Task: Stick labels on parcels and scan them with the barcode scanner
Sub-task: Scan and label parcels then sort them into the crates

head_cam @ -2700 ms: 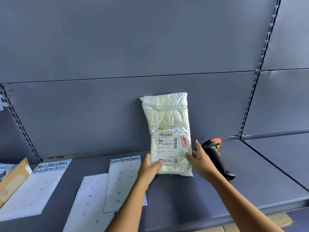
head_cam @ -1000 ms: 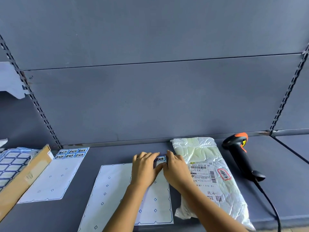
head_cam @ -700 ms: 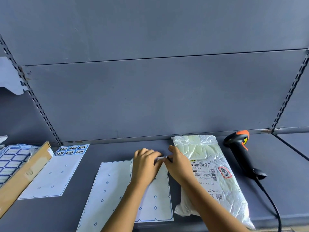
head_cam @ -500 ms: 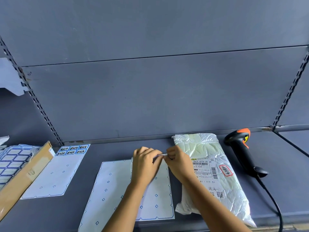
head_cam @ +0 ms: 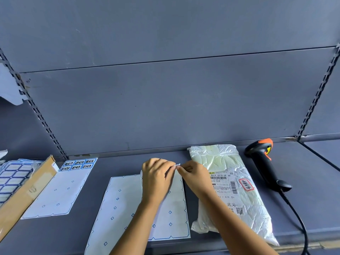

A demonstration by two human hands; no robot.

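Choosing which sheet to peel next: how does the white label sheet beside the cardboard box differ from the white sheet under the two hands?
The white label sheet beside the cardboard box carries six blue-bordered labels; the white sheet under the hands shows only bare backing. The first lies untouched; over the second, which overlaps another sheet, the left hand and right hand pinch a small white label. Both lie flat, dotted with blue diamonds.

Both bare forearms reach forward side by side, converging so that the hands meet at the fingertips. The left hand (head_cam: 157,176) lies knuckles up with its fingers curled, and the right hand (head_cam: 195,175) faces it. Between them they pinch a small white label (head_cam: 178,164).
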